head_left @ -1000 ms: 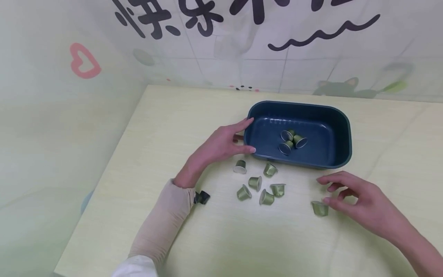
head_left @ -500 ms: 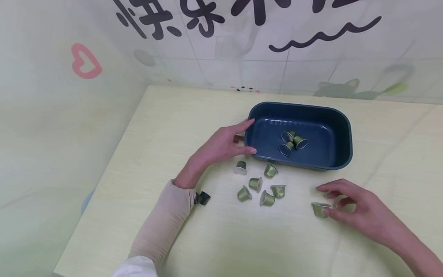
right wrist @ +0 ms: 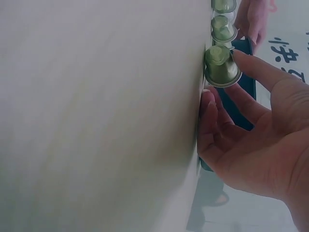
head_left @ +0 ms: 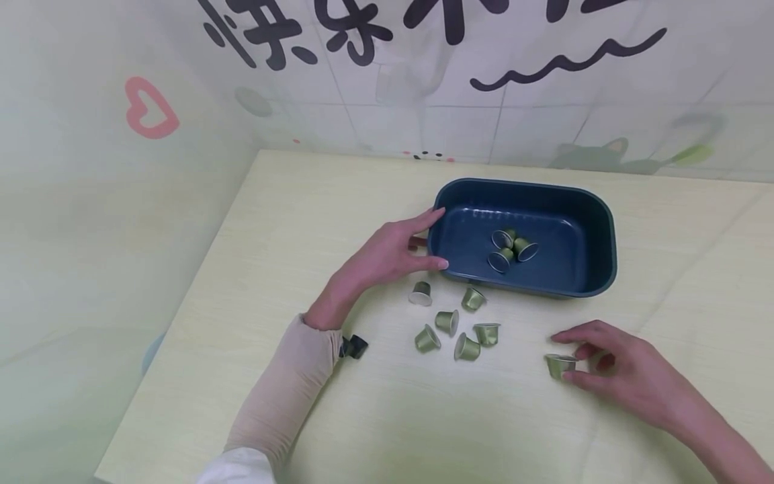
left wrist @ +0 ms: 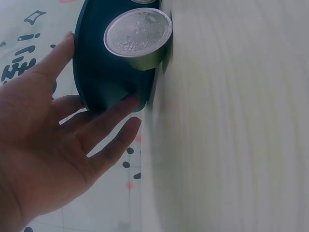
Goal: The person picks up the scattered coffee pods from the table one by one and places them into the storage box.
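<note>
Fingers spread, my left hand (head_left: 387,252) rests at the left end of a dark blue bin (head_left: 580,292), with index fingertip and thumb at its rim. Three green coffee capsules (head_left: 500,259) lie inside the bin. My right hand (head_left: 629,366) is around a single green coffee capsule (head_left: 556,366) on the table. Its thumb is at the capsule's near side, and the index finger arches beyond the far side with a gap showing. In the right wrist view this capsule (right wrist: 222,67) sits between thumb and index finger, its silver rim toward the fingers.
Several more green capsules (head_left: 467,347) lie scattered on the pale table (head_left: 423,430) in front of the bin. A small dark object (head_left: 357,346) shows beside the left sleeve. Behind the table stands a wall (head_left: 375,121) with dark lettering.
My right hand has lowered toward the single capsule, and its index finger has come nearer to the thumb. The left hand and the bin have stayed in place.
</note>
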The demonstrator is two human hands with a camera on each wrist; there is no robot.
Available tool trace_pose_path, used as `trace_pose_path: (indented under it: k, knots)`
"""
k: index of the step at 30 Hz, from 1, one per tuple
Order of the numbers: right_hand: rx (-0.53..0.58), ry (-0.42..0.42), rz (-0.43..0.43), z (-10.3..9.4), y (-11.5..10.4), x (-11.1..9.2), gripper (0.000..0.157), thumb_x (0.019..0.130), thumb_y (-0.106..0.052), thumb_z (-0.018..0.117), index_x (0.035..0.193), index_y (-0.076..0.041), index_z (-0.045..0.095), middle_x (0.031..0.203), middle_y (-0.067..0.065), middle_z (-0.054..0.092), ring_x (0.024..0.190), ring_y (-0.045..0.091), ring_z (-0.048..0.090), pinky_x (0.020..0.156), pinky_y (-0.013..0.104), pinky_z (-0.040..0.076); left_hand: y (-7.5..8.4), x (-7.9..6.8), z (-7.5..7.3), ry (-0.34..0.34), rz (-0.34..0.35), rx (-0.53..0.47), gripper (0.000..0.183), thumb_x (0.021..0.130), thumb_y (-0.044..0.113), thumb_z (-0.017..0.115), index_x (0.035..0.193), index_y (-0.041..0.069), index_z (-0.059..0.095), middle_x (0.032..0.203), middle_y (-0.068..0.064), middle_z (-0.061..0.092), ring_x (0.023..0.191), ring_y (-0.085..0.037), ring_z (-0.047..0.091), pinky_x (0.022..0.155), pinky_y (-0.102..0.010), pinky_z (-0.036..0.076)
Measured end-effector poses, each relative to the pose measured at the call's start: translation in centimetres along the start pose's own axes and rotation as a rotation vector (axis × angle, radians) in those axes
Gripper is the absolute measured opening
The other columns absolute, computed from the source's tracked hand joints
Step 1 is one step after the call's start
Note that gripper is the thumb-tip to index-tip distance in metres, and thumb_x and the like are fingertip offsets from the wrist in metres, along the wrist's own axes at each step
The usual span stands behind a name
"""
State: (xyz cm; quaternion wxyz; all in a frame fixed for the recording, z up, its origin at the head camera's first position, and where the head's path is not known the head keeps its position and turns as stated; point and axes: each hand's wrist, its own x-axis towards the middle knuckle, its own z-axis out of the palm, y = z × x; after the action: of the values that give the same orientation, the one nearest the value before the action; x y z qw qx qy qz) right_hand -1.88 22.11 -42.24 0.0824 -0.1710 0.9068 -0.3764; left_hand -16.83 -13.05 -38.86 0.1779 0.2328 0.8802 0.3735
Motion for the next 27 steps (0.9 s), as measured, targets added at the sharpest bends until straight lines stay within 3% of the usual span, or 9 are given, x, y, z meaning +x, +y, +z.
trace_pose_path:
  k: [16, 27]
  knots:
    - [-0.002, 0.033, -0.074, 0.7, -0.3, -0.2, 0.039, 0.07, -0.007, 0.088, 0.101, -0.027, 0.075, 0.098, -0.016, 0.066, 0.078, 0.001, 0.057, 0.066, 0.012, 0.045, 0.0, 0.0, 0.1, 0.002, -0.002, 0.017, 0.087, 0.086, 0.04, 0.077, 0.158, 0.024, 0.029, 0.161, 0.004, 0.028, 0.119, -0.018, 0.062, 0.096, -0.028, 0.05]
    - [-0.019, 0.024, -0.069, 1.1, -0.5, -0.3, 0.043, 0.07, -0.01, 0.09, 0.107, -0.026, 0.073, 0.094, -0.018, 0.063, 0.078, 0.002, 0.055, 0.068, 0.012, 0.045, -0.1, 0.1, 0.1, 0.006, 0.001, 0.006, 0.087, 0.086, 0.038, 0.078, 0.157, 0.023, 0.029, 0.161, 0.003, 0.028, 0.118, -0.018, 0.063, 0.095, -0.028, 0.051]
